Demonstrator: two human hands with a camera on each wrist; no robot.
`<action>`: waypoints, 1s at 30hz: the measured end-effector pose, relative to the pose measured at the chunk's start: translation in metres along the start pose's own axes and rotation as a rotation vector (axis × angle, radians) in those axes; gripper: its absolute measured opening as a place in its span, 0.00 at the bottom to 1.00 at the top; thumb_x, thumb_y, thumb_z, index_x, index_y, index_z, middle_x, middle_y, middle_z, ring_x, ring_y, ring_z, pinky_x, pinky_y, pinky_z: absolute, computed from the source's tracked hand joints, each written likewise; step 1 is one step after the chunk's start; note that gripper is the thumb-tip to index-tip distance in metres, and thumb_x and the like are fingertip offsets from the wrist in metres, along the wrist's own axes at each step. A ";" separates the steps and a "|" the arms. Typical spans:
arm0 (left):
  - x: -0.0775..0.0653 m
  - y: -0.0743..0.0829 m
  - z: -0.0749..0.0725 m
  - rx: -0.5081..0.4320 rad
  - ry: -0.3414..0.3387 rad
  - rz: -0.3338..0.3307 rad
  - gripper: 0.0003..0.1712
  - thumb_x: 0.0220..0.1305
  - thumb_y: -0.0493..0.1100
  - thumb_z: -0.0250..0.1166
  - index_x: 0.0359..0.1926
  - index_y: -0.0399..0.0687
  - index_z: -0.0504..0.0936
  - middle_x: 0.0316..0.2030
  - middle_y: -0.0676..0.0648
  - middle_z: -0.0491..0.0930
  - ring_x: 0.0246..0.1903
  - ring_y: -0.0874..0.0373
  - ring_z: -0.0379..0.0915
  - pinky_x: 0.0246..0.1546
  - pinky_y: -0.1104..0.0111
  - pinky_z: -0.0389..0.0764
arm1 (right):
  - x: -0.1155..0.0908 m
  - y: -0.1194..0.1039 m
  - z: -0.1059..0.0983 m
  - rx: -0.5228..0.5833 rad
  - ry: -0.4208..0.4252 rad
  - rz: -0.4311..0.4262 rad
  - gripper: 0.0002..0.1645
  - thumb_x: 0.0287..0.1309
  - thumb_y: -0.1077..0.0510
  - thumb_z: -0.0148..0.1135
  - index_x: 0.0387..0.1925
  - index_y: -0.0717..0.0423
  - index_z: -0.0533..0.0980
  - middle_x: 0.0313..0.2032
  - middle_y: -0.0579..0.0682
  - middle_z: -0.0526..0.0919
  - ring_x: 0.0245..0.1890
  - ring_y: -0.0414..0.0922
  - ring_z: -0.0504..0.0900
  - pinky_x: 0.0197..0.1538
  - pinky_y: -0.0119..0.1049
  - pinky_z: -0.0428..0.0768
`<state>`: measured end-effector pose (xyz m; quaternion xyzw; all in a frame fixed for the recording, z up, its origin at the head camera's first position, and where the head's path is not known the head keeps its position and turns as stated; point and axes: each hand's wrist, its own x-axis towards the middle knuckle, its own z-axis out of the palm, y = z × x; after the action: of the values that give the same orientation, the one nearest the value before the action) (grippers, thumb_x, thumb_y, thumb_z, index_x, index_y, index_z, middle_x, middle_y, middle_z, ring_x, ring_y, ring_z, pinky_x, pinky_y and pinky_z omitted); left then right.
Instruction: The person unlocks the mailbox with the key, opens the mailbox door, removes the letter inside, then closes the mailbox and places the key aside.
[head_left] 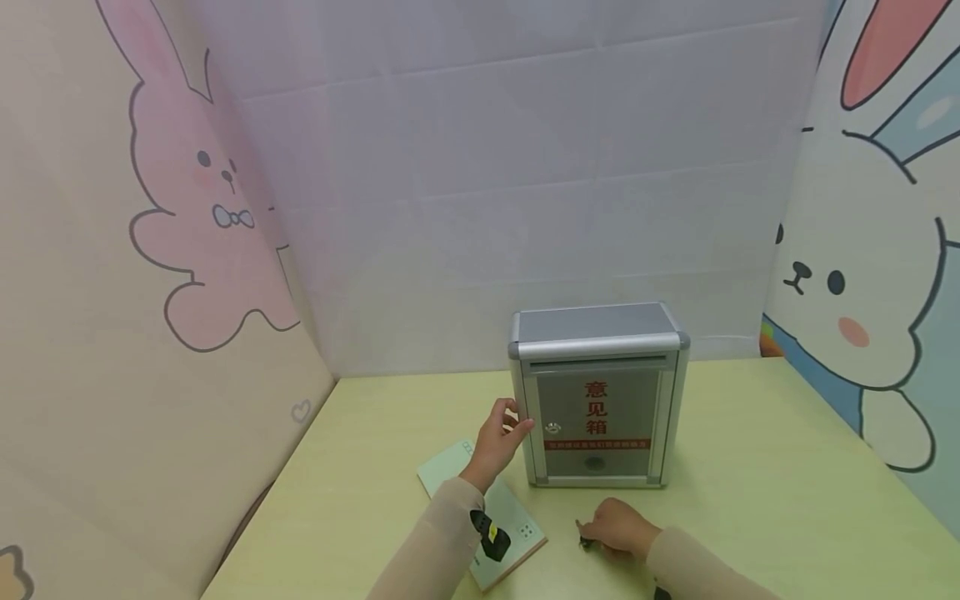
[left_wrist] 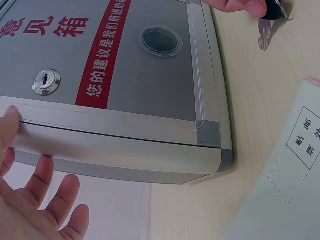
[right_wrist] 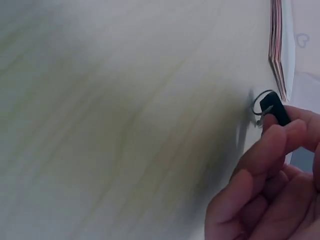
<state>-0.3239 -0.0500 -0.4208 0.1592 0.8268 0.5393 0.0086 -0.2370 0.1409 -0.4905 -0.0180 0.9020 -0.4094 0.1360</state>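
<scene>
A grey metal suggestion box (head_left: 600,400) with red lettering stands upright on the table. In its door's left frame sits a round keyhole lock (left_wrist: 46,81). My left hand (head_left: 498,442) holds the box's left front edge, thumb on the front frame and fingers at the side; the last fingers stand off it in the left wrist view. In front of the box, low over the table, my right hand (head_left: 621,529) pinches a key by its black head (right_wrist: 275,107), which carries a wire ring. The key's metal blade (left_wrist: 264,37) points out from the fingers.
Pale green envelopes (head_left: 517,533) lie stacked aslant at the front left, partly beneath my left forearm. The yellowish table (head_left: 750,467) meets a white cloth backdrop (head_left: 450,208) behind the box, with rabbit-print cloths at both sides.
</scene>
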 end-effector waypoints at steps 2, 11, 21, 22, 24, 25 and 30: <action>0.000 0.000 0.000 -0.003 0.000 0.001 0.14 0.68 0.45 0.61 0.46 0.46 0.65 0.34 0.46 0.72 0.31 0.56 0.69 0.31 0.65 0.70 | 0.000 0.002 0.000 -0.015 -0.005 0.000 0.27 0.54 0.59 0.62 0.06 0.49 0.60 0.04 0.37 0.58 0.08 0.33 0.54 0.16 0.25 0.54; 0.000 0.000 0.000 -0.002 0.002 0.007 0.15 0.67 0.45 0.61 0.46 0.46 0.65 0.34 0.46 0.73 0.31 0.56 0.69 0.30 0.65 0.70 | 0.001 0.009 0.001 -0.048 -0.044 -0.032 0.28 0.53 0.58 0.62 0.05 0.49 0.60 0.03 0.38 0.57 0.07 0.34 0.53 0.18 0.27 0.56; -0.002 -0.002 0.002 -0.018 0.003 -0.025 0.16 0.68 0.47 0.60 0.46 0.45 0.64 0.34 0.46 0.71 0.31 0.56 0.66 0.29 0.65 0.68 | -0.003 0.007 0.000 -0.155 0.009 0.007 0.29 0.54 0.54 0.66 0.07 0.49 0.59 0.07 0.39 0.59 0.09 0.35 0.54 0.19 0.27 0.56; -0.002 -0.003 0.002 -0.019 0.002 -0.028 0.16 0.68 0.47 0.60 0.46 0.46 0.64 0.34 0.47 0.71 0.31 0.56 0.65 0.29 0.65 0.68 | -0.004 0.006 0.000 -0.156 0.015 0.003 0.29 0.54 0.53 0.67 0.08 0.49 0.59 0.07 0.39 0.59 0.09 0.35 0.54 0.19 0.27 0.56; -0.001 -0.003 0.003 -0.022 0.003 -0.027 0.16 0.68 0.47 0.60 0.46 0.45 0.63 0.35 0.46 0.70 0.30 0.56 0.65 0.29 0.65 0.67 | -0.005 0.005 -0.001 -0.142 0.020 -0.001 0.29 0.53 0.54 0.67 0.07 0.49 0.59 0.06 0.39 0.59 0.09 0.35 0.54 0.19 0.27 0.55; -0.001 -0.003 0.003 -0.023 0.003 -0.026 0.16 0.68 0.47 0.60 0.46 0.45 0.63 0.35 0.46 0.70 0.30 0.56 0.65 0.29 0.66 0.67 | -0.006 0.005 -0.002 -0.138 0.022 -0.008 0.29 0.53 0.54 0.67 0.07 0.49 0.59 0.07 0.39 0.59 0.09 0.35 0.54 0.19 0.27 0.55; -0.002 -0.002 0.003 -0.027 0.007 -0.018 0.16 0.68 0.47 0.60 0.45 0.45 0.63 0.34 0.46 0.70 0.30 0.56 0.65 0.29 0.66 0.67 | -0.006 0.004 -0.003 -0.118 0.012 -0.023 0.30 0.54 0.53 0.67 0.07 0.49 0.59 0.06 0.39 0.58 0.09 0.34 0.53 0.18 0.27 0.55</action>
<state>-0.3216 -0.0488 -0.4242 0.1499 0.8210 0.5508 0.0128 -0.2313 0.1462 -0.4901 -0.0336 0.9251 -0.3571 0.1246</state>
